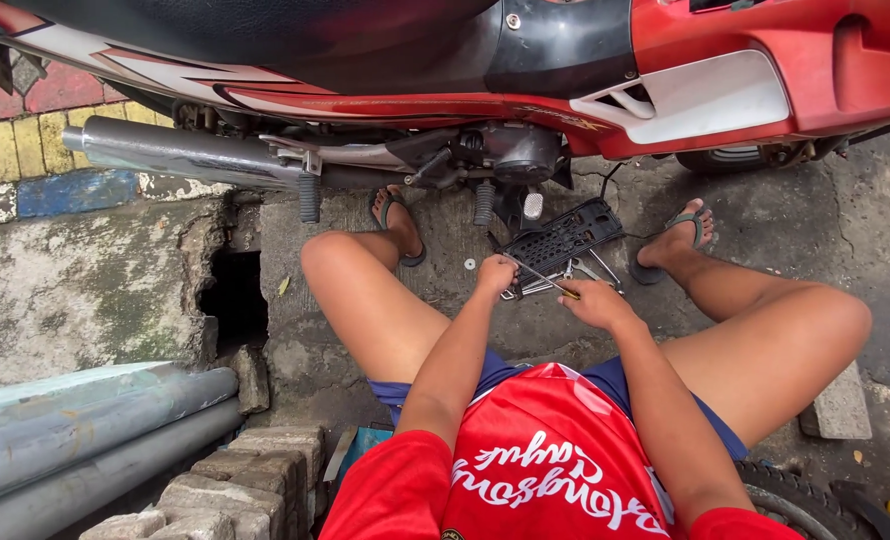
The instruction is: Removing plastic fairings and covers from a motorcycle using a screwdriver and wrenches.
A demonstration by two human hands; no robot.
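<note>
I sit low beside a red and black motorcycle. On the concrete between my legs lies a black perforated plastic part with thin metal rods under it. My left hand is closed on the near corner of that part. My right hand grips a thin screwdriver whose shaft points toward the left hand. A small washer lies on the ground just left of the left hand. Both my feet, in flip-flops, rest near the engine.
The chrome exhaust pipe runs along the left. A dark hole opens in the broken concrete left of my knee. Grey pipes and paving bricks lie at lower left. A tyre sits at lower right.
</note>
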